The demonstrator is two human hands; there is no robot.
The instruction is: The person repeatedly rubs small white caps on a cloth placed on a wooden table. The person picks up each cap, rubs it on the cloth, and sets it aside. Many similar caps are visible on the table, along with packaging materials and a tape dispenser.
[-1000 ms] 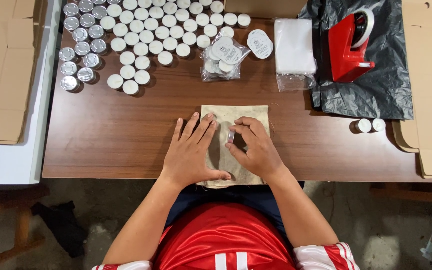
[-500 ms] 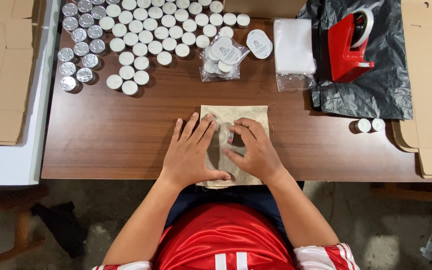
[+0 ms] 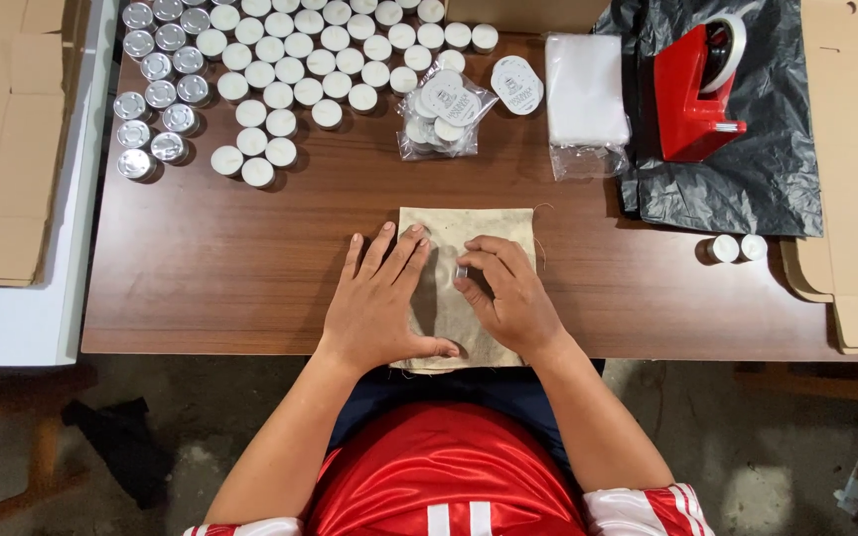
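Observation:
A beige cloth pouch (image 3: 469, 230) lies flat at the near edge of the brown wooden table (image 3: 230, 268). My left hand (image 3: 379, 303) rests palm down on its left side, fingers spread. My right hand (image 3: 508, 293) lies on the right side of the pouch, fingers curled, its fingertips pinching a small pale thing against the cloth; what it is I cannot tell.
Several white tealight candles (image 3: 290, 69) in rows fill the far left. A clear bag of round labels (image 3: 439, 109), a stack of clear bags (image 3: 588, 94), a red tape dispenser (image 3: 697, 84) on black plastic, two candles (image 3: 737, 248) and flat cardboard (image 3: 856, 169) lie around.

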